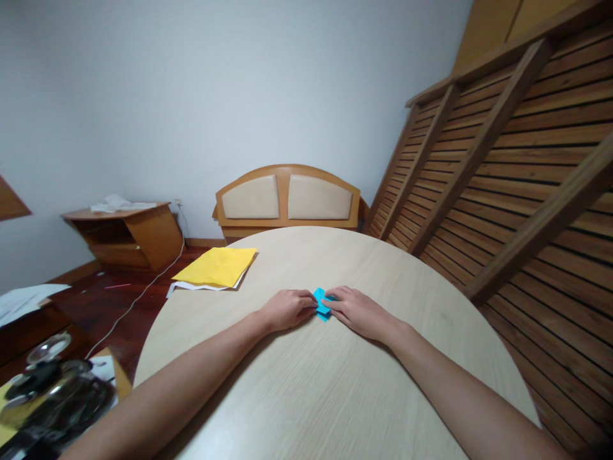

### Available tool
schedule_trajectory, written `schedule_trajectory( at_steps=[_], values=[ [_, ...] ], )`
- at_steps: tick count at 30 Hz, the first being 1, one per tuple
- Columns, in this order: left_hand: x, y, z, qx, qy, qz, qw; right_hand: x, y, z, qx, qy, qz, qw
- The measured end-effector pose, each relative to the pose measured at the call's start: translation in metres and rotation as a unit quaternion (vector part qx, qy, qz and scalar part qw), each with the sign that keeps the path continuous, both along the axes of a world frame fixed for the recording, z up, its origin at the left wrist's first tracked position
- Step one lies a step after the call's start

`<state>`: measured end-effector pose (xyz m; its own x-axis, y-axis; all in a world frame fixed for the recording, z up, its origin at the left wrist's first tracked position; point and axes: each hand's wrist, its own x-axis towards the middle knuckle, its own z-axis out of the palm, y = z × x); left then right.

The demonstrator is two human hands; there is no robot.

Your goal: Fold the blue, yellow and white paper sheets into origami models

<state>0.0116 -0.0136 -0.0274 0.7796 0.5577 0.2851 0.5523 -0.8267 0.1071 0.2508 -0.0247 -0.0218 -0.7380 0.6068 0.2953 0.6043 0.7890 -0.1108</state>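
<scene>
Left grip (290, 309) and right grip (358, 310), nearly closed, hold blue paper (322, 308) centre-frame, probably steadying it! Desk (330, 390) gives backing.

No lettering, label, brand, number or sign is showing legibly anywhere in view.
</scene>
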Motion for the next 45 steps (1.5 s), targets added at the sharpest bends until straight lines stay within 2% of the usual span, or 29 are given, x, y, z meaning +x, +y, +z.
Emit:
schedule_trajectory(
  at_steps=[4, 10, 16, 20, 23, 29, 36, 45],
  values=[
    [0.001, 0.001, -0.001, 0.014, 0.008, 0.005, 1.0, 0.0, 0.0, 0.003, -0.008, -0.011, -0.004, 1.0],
    [0.003, 0.004, -0.002, 0.011, -0.016, 0.018, 1.0, 0.001, 0.004, 0.002, -0.052, 0.032, -0.023, 0.998],
    [0.003, 0.004, -0.003, -0.04, -0.063, 0.034, 0.997, 0.0, 0.005, 0.001, -0.073, 0.079, -0.022, 0.994],
    [0.004, 0.003, -0.006, -0.098, -0.133, 0.074, 0.984, 0.001, 0.004, 0.001, -0.106, 0.109, -0.025, 0.988],
    [0.006, 0.003, -0.007, -0.138, -0.182, 0.102, 0.968, -0.001, 0.003, 0.0, -0.138, 0.159, -0.051, 0.976],
    [0.009, 0.004, -0.008, -0.166, -0.235, 0.105, 0.952, -0.007, 0.004, -0.004, -0.154, 0.2, -0.108, 0.962],
    [0.004, 0.005, -0.005, -0.193, -0.2, 0.071, 0.958, -0.004, 0.006, -0.007, -0.163, 0.223, -0.127, 0.953],
    [0.0, 0.008, 0.001, -0.139, -0.111, 0.05, 0.983, -0.004, 0.006, -0.003, -0.184, 0.211, -0.153, 0.948]
  ],
)
